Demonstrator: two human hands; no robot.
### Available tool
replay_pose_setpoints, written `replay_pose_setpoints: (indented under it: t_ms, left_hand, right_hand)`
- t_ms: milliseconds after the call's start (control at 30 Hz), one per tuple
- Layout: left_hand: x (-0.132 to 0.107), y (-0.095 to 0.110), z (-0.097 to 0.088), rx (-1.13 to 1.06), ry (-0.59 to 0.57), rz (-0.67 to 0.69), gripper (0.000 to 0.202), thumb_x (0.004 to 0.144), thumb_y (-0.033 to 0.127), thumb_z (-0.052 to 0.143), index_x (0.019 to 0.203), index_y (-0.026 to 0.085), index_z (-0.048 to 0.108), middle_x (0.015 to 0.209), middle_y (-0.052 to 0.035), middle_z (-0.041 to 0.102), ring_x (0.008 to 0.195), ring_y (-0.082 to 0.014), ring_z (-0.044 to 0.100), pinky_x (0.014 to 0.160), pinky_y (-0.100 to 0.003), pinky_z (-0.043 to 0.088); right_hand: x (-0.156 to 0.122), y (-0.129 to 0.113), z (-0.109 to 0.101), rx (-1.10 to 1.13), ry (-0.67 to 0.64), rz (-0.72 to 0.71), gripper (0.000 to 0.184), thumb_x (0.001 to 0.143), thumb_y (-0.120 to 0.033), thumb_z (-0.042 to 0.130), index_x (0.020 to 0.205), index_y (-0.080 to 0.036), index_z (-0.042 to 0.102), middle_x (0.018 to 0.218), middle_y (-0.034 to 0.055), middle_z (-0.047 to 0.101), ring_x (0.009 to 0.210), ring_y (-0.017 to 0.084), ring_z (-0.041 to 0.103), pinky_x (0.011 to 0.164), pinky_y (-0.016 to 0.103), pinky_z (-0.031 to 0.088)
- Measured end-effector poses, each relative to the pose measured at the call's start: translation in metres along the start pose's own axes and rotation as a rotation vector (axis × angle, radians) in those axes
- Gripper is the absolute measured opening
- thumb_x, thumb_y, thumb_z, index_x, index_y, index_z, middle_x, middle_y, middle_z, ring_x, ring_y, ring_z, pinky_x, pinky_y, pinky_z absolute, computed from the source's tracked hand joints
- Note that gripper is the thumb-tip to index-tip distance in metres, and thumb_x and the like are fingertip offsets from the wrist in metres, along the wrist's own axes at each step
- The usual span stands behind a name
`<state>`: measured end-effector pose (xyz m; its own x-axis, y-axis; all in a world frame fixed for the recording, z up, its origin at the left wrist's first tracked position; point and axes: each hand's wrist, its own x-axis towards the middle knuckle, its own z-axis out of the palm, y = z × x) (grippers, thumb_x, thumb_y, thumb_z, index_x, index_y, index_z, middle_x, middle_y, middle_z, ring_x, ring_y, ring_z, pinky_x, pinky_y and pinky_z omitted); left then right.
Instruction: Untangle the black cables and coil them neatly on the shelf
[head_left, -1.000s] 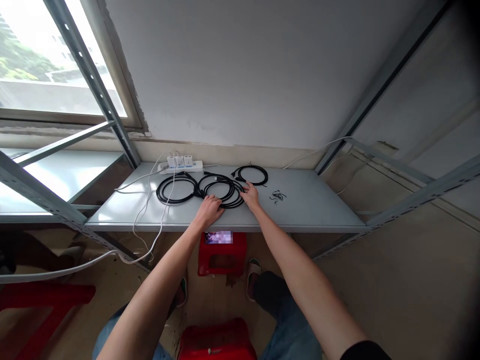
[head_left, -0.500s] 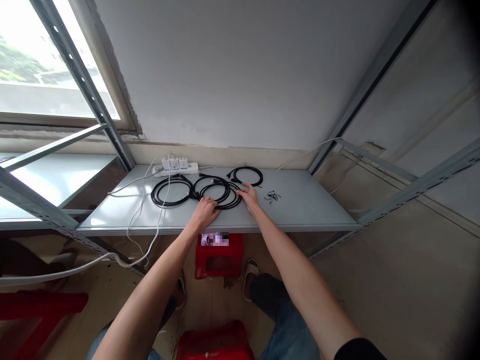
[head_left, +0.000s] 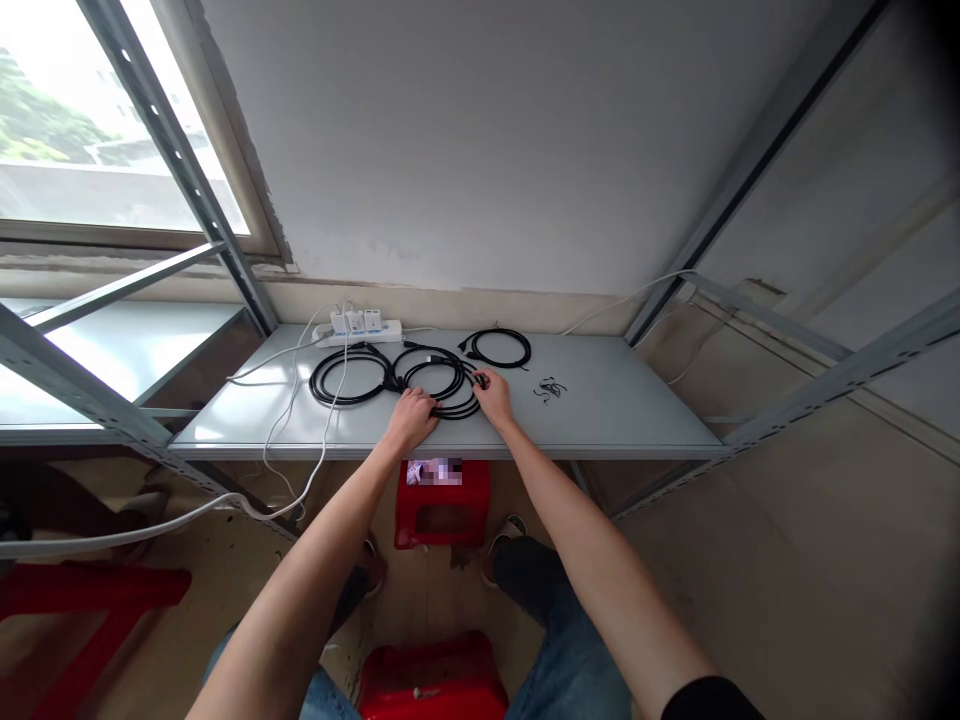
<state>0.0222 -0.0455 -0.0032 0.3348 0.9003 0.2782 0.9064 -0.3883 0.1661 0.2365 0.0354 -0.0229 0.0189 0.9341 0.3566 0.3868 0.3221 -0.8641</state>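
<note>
Left hand (head_left: 412, 420) and right hand (head_left: 491, 395) on middle black cable coil (head_left: 456, 415)

Person at a pale grey metal shelf (head_left: 622, 415), both arms reaching forward, hands well inside the front edge. The middle black cable coil lies flat on the shelf, near the front and left of centre. Left hand rests over its lower left side, fingers curled down onto the loops. Right hand is at its right side, fingertips (head_left: 480, 381) at the cable there. Hands are apart from each other, the coil's lower loops running between them. Whether either hand is clamped on the cable: cannot tell. Second black cable coil (head_left: 349, 403) touches the middle one on its left. Third, smaller black cable coil (head_left: 499, 367) sits behind, just apart. White power strip (head_left: 358, 331) lies at the back, white cables (head_left: 324, 465) hanging over the front edge. Small black cord tangle (head_left: 551, 390) lies to the right of the right hand.
</note>
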Motion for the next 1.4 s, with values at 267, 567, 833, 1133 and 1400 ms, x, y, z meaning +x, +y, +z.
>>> replay_pose_setpoints:
  t_ms: [267, 567, 833, 1133, 1400]
  left_hand:
    - [0.002, 0.000, -0.001, 0.007, -0.026, 0.001, 0.040, 0.109, 0.027, 0.046, 0.097, 0.017, 0.083, 0.102, -0.0174, 0.079, 0.112, -0.0347, 0.066, 0.100, -0.049, 0.047]
    - [0.004, 0.000, 0.002, 0.014, -0.020, -0.060, 0.034, 0.107, 0.026, 0.052, 0.105, 0.016, 0.085, 0.102, -0.0178, 0.079, 0.112, -0.0328, 0.068, 0.103, -0.045, 0.047]
    - [0.000, 0.002, 0.000, 0.023, 0.019, -0.084, 0.037, 0.106, 0.025, 0.051, 0.103, 0.014, 0.086, 0.098, -0.0191, 0.077, 0.109, -0.0323, 0.069, 0.103, -0.044, 0.049]
    - [0.001, 0.001, 0.001, 0.041, 0.031, -0.072, 0.042, 0.110, 0.029, 0.047, 0.104, 0.014, 0.086, 0.100, -0.0195, 0.079, 0.107, -0.0322, 0.072, 0.102, -0.044, 0.050]
    - [0.001, -0.002, 0.004, 0.052, 0.049, -0.072, 0.042, 0.110, 0.030, 0.048, 0.100, 0.017, 0.087, 0.100, -0.0179, 0.080, 0.107, -0.0312, 0.074, 0.102, -0.043, 0.052]
  right_hand:
    - [-0.001, 0.003, 0.003, -0.093, 0.058, -0.048, 0.010, 0.083, -0.018, 0.062, 0.078, -0.026, 0.068, 0.085, 0.0047, 0.066, 0.081, 0.024, 0.058, 0.091, 0.038, 0.052]
    - [-0.002, 0.000, -0.004, -0.102, 0.176, -0.059, 0.014, 0.092, -0.023, 0.062, 0.079, -0.025, 0.057, 0.106, 0.0105, 0.065, 0.096, 0.026, 0.061, 0.098, 0.039, 0.052]
    - [-0.017, -0.013, -0.024, -0.057, 0.347, -0.041, 0.031, 0.100, -0.051, 0.058, 0.082, -0.026, 0.057, 0.087, 0.0071, 0.068, 0.085, 0.025, 0.062, 0.088, 0.036, 0.051]
    - [0.013, 0.008, -0.152, -0.188, 0.347, 0.031, 0.031, 0.081, -0.049, 0.079, 0.066, -0.026, 0.067, 0.071, 0.0114, 0.073, 0.087, 0.035, 0.072, 0.090, 0.047, 0.055]
    - [0.003, 0.022, -0.172, -0.341, 0.378, 0.078, 0.019, 0.080, -0.019, 0.072, 0.063, -0.024, 0.066, 0.077, 0.0124, 0.075, 0.097, 0.038, 0.076, 0.103, 0.060, 0.057]
